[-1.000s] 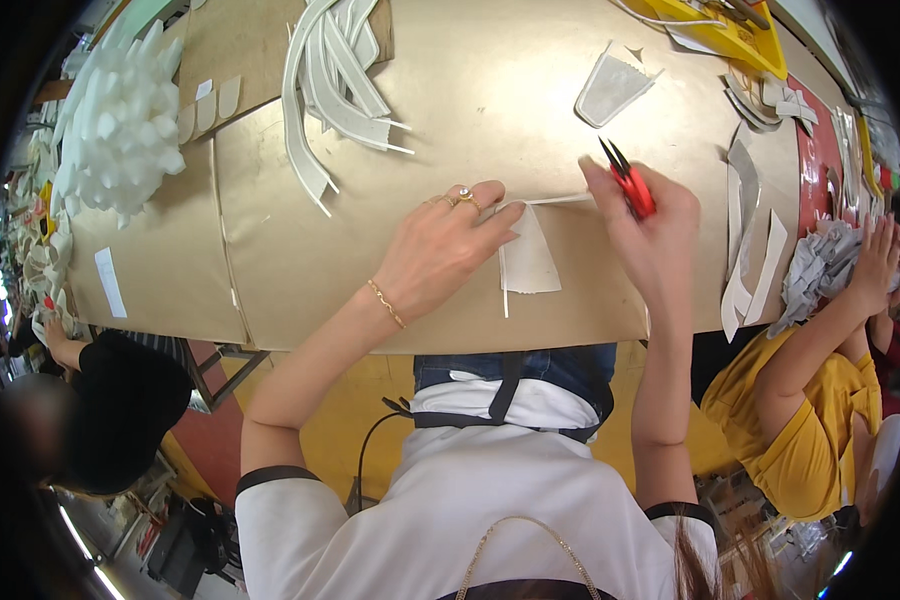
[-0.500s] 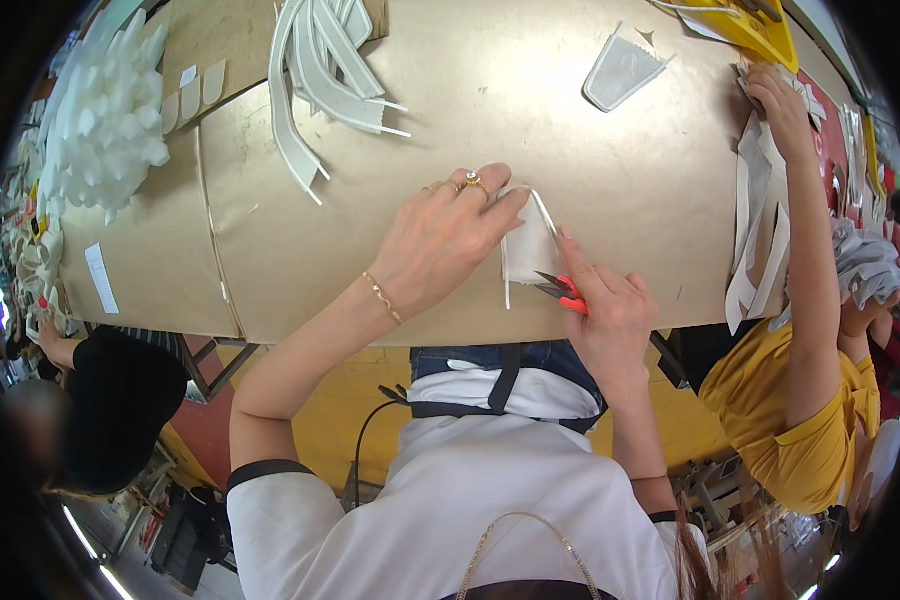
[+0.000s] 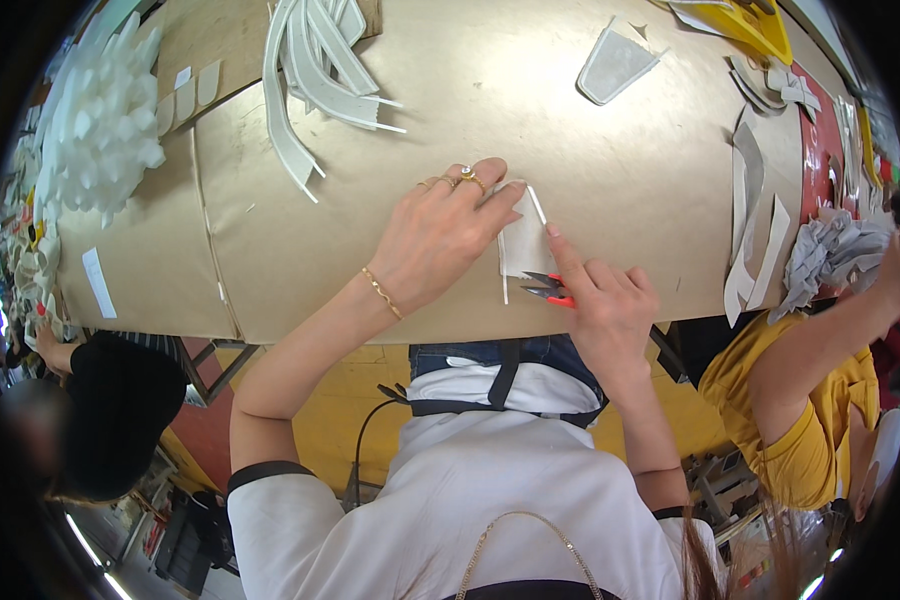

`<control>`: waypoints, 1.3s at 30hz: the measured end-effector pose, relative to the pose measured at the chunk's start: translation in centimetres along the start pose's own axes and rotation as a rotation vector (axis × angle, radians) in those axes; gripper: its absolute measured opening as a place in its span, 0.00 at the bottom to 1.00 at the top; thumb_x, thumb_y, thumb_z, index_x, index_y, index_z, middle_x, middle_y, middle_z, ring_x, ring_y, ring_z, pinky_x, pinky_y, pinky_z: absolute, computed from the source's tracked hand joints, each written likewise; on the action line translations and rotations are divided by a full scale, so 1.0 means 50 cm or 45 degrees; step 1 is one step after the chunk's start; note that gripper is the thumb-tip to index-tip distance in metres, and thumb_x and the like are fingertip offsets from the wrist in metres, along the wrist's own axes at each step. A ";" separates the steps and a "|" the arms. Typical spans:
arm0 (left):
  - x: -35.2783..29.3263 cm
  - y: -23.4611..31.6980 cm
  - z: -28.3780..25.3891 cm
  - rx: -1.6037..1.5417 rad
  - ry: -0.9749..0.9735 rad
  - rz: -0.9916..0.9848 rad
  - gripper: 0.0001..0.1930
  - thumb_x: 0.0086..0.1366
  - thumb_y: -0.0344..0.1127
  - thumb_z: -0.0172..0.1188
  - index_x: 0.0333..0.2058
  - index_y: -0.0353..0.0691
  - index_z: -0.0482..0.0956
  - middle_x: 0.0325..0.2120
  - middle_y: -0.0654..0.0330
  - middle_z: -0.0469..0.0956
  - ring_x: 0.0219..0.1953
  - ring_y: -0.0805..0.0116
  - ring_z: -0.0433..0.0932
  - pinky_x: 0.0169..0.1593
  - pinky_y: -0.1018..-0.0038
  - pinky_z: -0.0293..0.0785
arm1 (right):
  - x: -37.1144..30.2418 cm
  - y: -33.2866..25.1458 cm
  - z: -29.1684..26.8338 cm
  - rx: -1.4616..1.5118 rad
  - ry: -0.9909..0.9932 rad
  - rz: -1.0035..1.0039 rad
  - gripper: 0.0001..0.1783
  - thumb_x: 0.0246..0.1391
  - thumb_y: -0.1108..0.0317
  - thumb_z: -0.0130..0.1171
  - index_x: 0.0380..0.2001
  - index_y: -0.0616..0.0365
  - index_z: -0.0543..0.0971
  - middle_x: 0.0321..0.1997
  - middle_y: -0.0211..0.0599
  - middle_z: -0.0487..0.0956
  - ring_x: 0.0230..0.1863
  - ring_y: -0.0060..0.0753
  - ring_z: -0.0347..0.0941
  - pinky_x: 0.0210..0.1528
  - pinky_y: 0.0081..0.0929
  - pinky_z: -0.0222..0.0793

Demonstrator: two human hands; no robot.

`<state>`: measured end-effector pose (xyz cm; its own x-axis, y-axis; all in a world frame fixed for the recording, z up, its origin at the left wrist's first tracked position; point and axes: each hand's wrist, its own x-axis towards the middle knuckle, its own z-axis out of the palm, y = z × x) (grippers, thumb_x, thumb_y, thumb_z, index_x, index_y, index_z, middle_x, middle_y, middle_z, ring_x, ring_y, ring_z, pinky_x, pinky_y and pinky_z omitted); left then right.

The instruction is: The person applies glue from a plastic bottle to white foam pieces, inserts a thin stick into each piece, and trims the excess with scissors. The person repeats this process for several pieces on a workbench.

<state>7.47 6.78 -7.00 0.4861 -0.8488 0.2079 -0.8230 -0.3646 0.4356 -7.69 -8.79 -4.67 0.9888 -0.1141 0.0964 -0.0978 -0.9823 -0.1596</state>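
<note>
A small pale fabric piece (image 3: 523,250) with white cord along its edges lies on the table near the front edge. My left hand (image 3: 442,235) is closed over its upper left part, thumb and fingers pressed on it; the fingers hide that part. My right hand (image 3: 610,312) is wrapped round red-handled thread snips (image 3: 545,288), blades pointing left and parted at the lower part of the piece. The right index finger reaches up to the corded right edge. One cord end sticks out below the piece at its lower left.
A similar grey piece (image 3: 620,68) lies at the far right. Curved corded strips (image 3: 320,80) are heaped at the far left, beside a white knobbly bundle (image 3: 100,130). Pale offcuts (image 3: 755,230) lie near a co-worker in a yellow top (image 3: 810,400) on the right.
My right hand's index finger has slid slightly left and down along the corded edge, and the snips have shifted left over the piece. The co-worker's arm has drawn back from the offcuts.
</note>
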 end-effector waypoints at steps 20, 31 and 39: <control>-0.002 0.001 0.002 0.011 0.016 -0.009 0.14 0.60 0.38 0.62 0.44 0.42 0.79 0.45 0.59 0.75 0.39 0.59 0.80 0.35 0.68 0.77 | 0.000 -0.008 0.003 -0.072 -0.048 -0.004 0.27 0.52 0.74 0.59 0.57 0.42 0.78 0.18 0.21 0.64 0.18 0.19 0.62 0.24 0.24 0.51; -0.004 -0.006 0.002 0.173 0.001 0.195 0.16 0.56 0.32 0.58 0.45 0.47 0.79 0.47 0.59 0.74 0.40 0.59 0.78 0.38 0.68 0.74 | 0.011 -0.009 -0.007 -0.151 -0.085 -0.126 0.30 0.42 0.73 0.59 0.54 0.50 0.80 0.19 0.24 0.66 0.18 0.23 0.64 0.25 0.25 0.53; 0.003 -0.014 -0.002 0.052 -0.056 0.066 0.20 0.54 0.33 0.62 0.49 0.50 0.80 0.49 0.57 0.73 0.37 0.58 0.77 0.39 0.63 0.74 | 0.008 -0.010 -0.002 -0.137 -0.072 -0.129 0.29 0.42 0.74 0.58 0.53 0.52 0.80 0.17 0.25 0.65 0.16 0.24 0.63 0.25 0.26 0.54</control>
<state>8.16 6.96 -7.19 0.4298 -0.8827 0.1900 -0.8584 -0.3343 0.3890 -7.27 -8.33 -4.45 0.9987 -0.0077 0.0506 -0.0054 -0.9989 -0.0457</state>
